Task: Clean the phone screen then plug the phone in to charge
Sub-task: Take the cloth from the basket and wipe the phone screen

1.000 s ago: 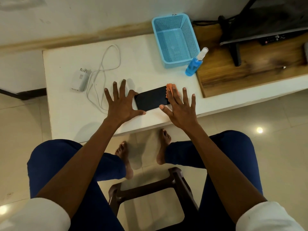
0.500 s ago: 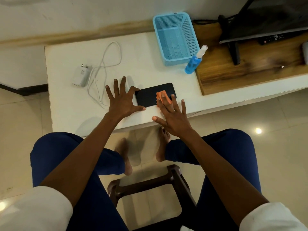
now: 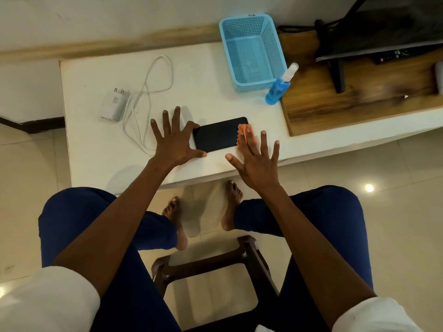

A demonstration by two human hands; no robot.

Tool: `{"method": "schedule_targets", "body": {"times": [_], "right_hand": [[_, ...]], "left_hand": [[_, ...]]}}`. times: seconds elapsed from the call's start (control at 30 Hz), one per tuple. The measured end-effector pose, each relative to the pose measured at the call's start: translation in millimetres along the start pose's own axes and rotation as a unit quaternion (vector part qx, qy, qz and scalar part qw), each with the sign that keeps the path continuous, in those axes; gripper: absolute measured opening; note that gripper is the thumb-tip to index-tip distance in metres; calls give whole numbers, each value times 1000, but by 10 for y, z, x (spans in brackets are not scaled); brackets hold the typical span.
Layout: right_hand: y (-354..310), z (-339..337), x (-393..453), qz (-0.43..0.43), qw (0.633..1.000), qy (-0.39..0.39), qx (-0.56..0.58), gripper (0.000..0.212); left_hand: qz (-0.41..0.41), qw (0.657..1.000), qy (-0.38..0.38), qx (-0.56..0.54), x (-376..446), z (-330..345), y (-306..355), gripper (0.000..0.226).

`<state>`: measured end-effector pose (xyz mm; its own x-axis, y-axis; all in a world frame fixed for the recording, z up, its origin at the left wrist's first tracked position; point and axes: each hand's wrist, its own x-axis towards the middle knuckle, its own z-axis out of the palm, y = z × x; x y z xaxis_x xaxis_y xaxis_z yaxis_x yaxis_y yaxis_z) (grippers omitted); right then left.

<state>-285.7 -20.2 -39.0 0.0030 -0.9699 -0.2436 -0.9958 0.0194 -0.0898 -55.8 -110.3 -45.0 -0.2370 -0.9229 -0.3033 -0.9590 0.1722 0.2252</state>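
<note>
Lying screen-up near the front edge of the white table (image 3: 96, 164), the black phone (image 3: 219, 135) sits between the person's two hands. The left hand (image 3: 173, 142) rests flat on the table with its fingers spread wide, the forefinger and thumb bracketing the phone's left end; it grips nothing. The right hand (image 3: 255, 159) is likewise flat and spread, and its first two fingers press a small orange cloth (image 3: 242, 134) down on the phone's right end, pinning rather than clutching it. To the left, well apart from the phone, a white charger plug (image 3: 112, 106) lies on its side with its white cable (image 3: 146, 97) looping loosely across the tabletop; the cable's near run passes under or behind the left hand. Farther back stands a light blue mesh basket (image 3: 251, 51), and just beside its front right corner a blue spray bottle (image 3: 279, 87) leans at the edge of a wooden board (image 3: 335, 104).
</note>
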Motion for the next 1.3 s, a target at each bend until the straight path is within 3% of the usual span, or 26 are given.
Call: {"method": "schedule_targets", "body": {"times": [0.3, 0.73, 0.97, 1.3], "right_hand": [[-15, -130, 438, -9, 998, -5, 68, 81], [-325, -39, 391, -178, 984, -2, -9, 82], [74, -195, 398, -49, 998, -23, -26, 84], [114, -153, 34, -31, 997, -69, 15, 81]], "left_hand": [[-2, 1000, 2, -5, 1, 3, -4, 88], [-9, 1000, 15, -14, 12, 48, -25, 89], [-13, 1000, 18, -7, 19, 43, -27, 89], [-17, 1000, 21, 8, 24, 56, -19, 89]]}}
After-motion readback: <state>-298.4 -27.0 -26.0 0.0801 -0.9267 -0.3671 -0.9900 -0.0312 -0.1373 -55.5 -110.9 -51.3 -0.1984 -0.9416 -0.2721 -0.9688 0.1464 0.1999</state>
